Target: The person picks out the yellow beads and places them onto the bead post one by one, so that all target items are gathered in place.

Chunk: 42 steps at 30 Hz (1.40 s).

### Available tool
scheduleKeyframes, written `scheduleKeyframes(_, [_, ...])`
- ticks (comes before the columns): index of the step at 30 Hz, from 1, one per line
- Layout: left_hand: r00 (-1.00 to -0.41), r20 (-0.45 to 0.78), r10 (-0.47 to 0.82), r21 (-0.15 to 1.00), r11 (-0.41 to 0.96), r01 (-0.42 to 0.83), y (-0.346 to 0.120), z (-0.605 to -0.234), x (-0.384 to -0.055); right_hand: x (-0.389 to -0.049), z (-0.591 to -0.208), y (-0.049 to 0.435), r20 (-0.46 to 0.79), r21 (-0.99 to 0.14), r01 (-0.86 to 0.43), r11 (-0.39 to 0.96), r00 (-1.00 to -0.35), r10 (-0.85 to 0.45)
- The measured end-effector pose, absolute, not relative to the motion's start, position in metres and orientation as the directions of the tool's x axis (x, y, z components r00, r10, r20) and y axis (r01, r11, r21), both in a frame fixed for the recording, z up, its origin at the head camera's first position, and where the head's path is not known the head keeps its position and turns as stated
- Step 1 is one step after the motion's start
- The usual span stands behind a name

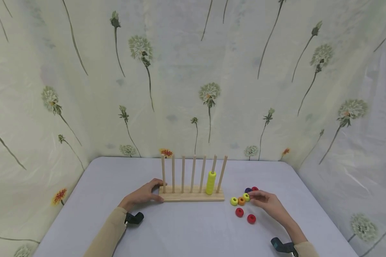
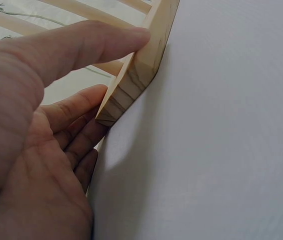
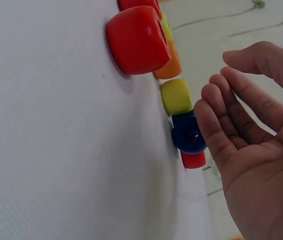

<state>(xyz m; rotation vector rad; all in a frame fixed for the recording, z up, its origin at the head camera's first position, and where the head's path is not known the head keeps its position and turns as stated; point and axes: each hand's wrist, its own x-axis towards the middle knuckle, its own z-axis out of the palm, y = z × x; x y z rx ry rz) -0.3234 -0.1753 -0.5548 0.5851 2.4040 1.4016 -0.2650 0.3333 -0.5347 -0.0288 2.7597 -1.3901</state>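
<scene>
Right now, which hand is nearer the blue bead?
Right. The right hand has fingertips beside the blue bead; the left hand grips the wooden peg rack, across the table.

bench [image 1: 186,228]: pale lavender-grey top with rounded far corners
backdrop [image 1: 180,71]: cream cloth printed with dandelion heads and long dark stems, hanging behind and at both sides of the bench
orange blooms [image 1: 166,152]: scattered low on the cloth

Pale grained wooden rack [image 1: 193,194], glossy plastic beads [image 1: 241,205], matt smooth table [image 1: 180,228]
</scene>
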Motion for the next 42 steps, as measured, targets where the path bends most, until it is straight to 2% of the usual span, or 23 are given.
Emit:
scheduleKeyframes(19, [-0.870, -0.042, 0.492, 0.867, 0.450, 0.212, -0.175, -0.558, -0.325, -0.271, -0.548, 0.339, -0.051, -0.786, 0.045, 0.617, -0.999, 0.008])
scheduleKeyframes(42, [-0.873, -0.045, 0.485, 0.870, 0.448, 0.204, -0.175, -0.557, -0.325, -0.282, -0.553, 0.335, -0.005, -0.797, -0.014, 0.604, -1.000, -0.029])
